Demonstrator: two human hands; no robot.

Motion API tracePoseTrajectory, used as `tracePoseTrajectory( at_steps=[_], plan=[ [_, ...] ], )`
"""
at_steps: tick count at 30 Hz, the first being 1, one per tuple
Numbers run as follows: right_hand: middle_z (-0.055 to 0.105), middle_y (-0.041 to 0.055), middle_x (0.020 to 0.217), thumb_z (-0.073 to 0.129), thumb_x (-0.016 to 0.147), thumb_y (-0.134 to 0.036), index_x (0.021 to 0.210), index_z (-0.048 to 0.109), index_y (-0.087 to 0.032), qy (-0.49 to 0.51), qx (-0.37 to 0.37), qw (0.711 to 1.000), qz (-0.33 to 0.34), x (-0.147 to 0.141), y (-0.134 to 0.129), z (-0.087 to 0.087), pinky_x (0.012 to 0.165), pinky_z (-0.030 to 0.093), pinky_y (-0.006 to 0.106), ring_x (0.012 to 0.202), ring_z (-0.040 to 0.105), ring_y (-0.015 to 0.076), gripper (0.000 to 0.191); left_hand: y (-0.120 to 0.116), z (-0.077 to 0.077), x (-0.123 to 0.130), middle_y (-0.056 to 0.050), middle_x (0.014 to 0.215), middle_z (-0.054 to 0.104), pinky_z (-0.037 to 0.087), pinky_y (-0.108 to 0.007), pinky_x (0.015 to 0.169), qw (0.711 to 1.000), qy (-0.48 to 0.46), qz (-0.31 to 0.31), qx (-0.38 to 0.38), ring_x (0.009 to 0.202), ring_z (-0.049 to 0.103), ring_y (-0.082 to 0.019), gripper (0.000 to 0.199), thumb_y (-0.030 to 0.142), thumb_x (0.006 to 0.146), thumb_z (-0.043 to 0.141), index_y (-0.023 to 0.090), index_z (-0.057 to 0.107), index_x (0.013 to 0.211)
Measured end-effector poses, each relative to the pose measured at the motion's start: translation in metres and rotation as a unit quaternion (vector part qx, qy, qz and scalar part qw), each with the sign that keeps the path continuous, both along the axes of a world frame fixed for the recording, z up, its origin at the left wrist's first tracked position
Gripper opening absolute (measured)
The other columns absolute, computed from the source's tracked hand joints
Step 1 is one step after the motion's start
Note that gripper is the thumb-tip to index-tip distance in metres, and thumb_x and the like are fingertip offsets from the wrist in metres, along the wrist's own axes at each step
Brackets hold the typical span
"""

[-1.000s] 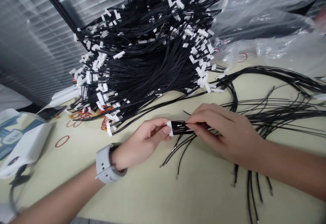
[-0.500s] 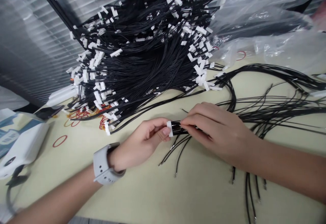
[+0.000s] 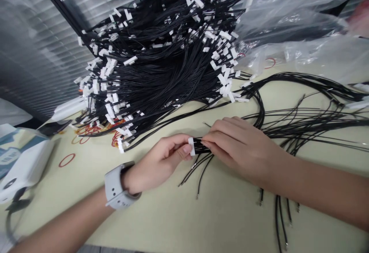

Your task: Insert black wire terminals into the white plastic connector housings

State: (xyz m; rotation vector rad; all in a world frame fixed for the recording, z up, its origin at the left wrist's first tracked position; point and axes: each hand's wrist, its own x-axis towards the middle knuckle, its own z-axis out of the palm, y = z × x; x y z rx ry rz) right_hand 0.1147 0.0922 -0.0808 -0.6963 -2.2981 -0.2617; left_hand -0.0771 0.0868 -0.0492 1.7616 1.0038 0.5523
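Between thumb and fingers, my left hand [image 3: 161,161] pinches a white connector [image 3: 191,146] at the middle of the view. Several black wires run from the connector's right side toward my right hand [image 3: 239,145]. The fingertips of my right hand are pressed together on a black wire [image 3: 198,141] close to the connector. Loose black wires with metal tips [image 3: 200,178] hang below the two hands, and more stick out under my right forearm. A grey watch band is around my left wrist.
A large pile of black cables with white connectors [image 3: 170,68] lies behind my hands. Loose wires [image 3: 311,124] stretch to the right. Clear plastic bags [image 3: 294,26] lie at the back right. Red rubber bands [image 3: 67,160] and a white device [image 3: 27,170] are at the left.
My right hand's fingertips have moved slightly left, closer to the white connector. My left hand keeps its pinch on it. The whole view has shifted a little.
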Motion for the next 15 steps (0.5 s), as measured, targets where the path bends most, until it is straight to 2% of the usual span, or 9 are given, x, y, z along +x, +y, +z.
tracePoseTrajectory(
  at_steps=[5, 15],
  plan=[
    [0.051, 0.0056, 0.071, 0.047, 0.080, -0.004, 0.080, 0.062, -0.010, -0.028, 0.006, 1.000, -0.004, 0.0027, 0.0000, -0.0016, 0.060, 0.036, 0.031, 0.066, 0.045, 0.0154, 0.016, 0.0000, 0.0000, -0.0002, 0.003, 0.067, 0.042, 0.035, -0.022, 0.059, 1.000, 0.008, -0.004, 0.004, 0.063, 0.039, -0.010, 0.019, 0.018, 0.089, 0.040, 0.015, 0.049, 0.073],
    [0.056, 0.0057, 0.078, 0.045, 0.085, -0.005, 0.083, 0.057, -0.013, 0.028, -0.014, 0.999, 0.040, 0.0035, -0.0006, -0.0041, 0.065, 0.039, 0.031, 0.072, 0.047, 0.0147, 0.014, 0.0007, 0.0024, -0.0012, 0.002, 0.065, 0.045, 0.039, -0.022, 0.062, 1.000, 0.001, -0.015, 0.003, 0.063, 0.042, -0.011, 0.020, 0.015, 0.088, 0.040, 0.015, 0.051, 0.071]
  ],
)
